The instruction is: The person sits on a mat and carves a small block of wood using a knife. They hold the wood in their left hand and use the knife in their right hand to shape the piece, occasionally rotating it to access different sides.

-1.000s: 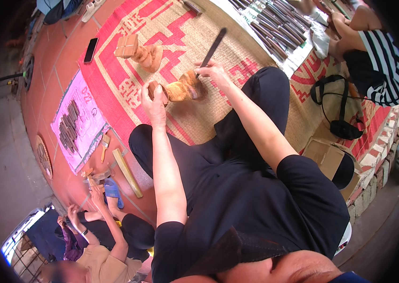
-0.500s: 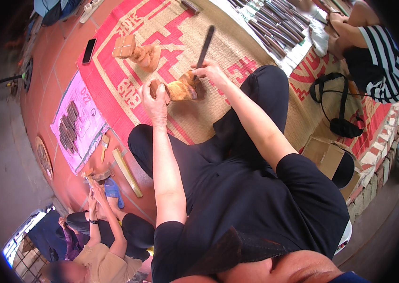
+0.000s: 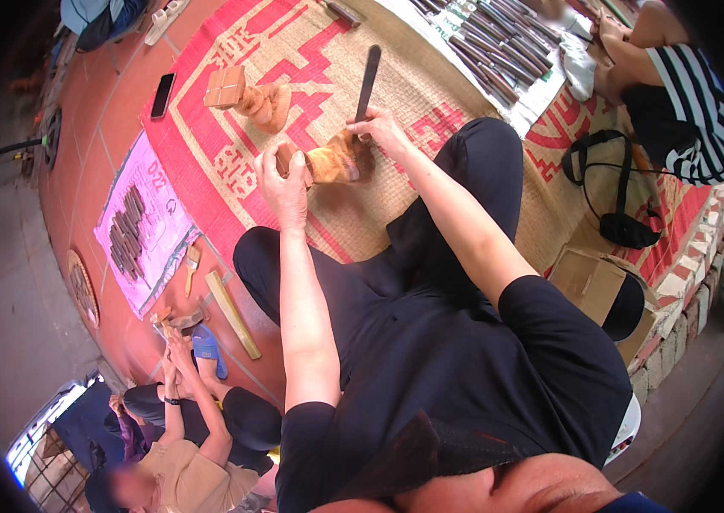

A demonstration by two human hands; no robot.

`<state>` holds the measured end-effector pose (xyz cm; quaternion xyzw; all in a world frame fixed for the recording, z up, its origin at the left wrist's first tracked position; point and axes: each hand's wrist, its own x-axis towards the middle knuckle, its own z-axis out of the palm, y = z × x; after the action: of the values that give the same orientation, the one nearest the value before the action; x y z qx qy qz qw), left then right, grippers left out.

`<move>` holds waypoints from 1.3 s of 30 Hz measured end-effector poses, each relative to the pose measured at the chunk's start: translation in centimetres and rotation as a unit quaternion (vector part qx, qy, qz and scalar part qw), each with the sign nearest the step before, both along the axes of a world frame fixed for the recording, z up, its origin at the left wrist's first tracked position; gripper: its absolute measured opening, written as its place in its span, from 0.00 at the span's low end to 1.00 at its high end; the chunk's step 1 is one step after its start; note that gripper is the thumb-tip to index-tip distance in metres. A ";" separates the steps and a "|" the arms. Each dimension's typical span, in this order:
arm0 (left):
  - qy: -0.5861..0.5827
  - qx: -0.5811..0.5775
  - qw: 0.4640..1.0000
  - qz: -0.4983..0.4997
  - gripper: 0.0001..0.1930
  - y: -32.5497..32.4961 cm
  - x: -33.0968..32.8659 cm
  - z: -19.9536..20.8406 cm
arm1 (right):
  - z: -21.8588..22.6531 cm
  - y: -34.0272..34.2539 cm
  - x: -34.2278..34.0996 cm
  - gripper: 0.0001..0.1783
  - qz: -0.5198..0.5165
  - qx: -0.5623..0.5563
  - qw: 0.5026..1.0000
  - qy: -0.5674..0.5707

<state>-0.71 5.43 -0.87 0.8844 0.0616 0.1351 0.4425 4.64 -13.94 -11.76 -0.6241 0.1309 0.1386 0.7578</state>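
Observation:
A carved wooden figure [image 3: 335,162] with a square block base lies tilted on the woven mat in front of me. My left hand [image 3: 283,178] is closed round its block end and steadies it. Between the fingers of my right hand [image 3: 381,130] is a long, dark, flat file-like tool [image 3: 369,81]. Its rounded end points away from me, and its lower end is hidden by the hand, close to the figure's right end. A second wooden carving [image 3: 263,107] with a square block at one end rests on the mat just beyond my left hand.
Many dark-handled carving tools [image 3: 503,47] lie on a white cloth at the far right, beside a person in stripes [image 3: 695,111]. To the left are a phone [image 3: 162,95], a pink sheet [image 3: 152,214] with dark sticks, a brush [image 3: 192,267] and another seated person [image 3: 186,462].
The tool in my right hand has shifted slightly left and stands a bit more upright. The carved figure has turned slightly under my hands.

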 end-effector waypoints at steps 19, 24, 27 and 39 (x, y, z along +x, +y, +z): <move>0.003 -0.005 1.000 -0.004 0.17 -0.4 0.2 -0.3 | -1.7 -1.0 0.4 0.09 -0.118 0.019 0.991 0.065; -0.011 0.021 1.000 -0.002 0.17 -0.4 0.2 -0.2 | 1.9 0.4 -0.8 0.07 -0.072 0.028 0.995 0.067; 0.012 0.004 1.000 -0.006 0.17 -1.4 0.0 0.7 | -0.8 1.0 -0.3 0.08 -0.137 0.038 0.990 -0.007; 0.010 0.008 1.000 -0.005 0.17 -1.3 0.0 0.5 | -0.1 0.9 -0.5 0.10 -0.113 -0.025 0.993 0.028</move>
<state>-0.69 4.15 -0.38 0.8895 0.0605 0.1250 0.4353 4.09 -13.01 -11.84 -0.6197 0.2253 0.0664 0.7488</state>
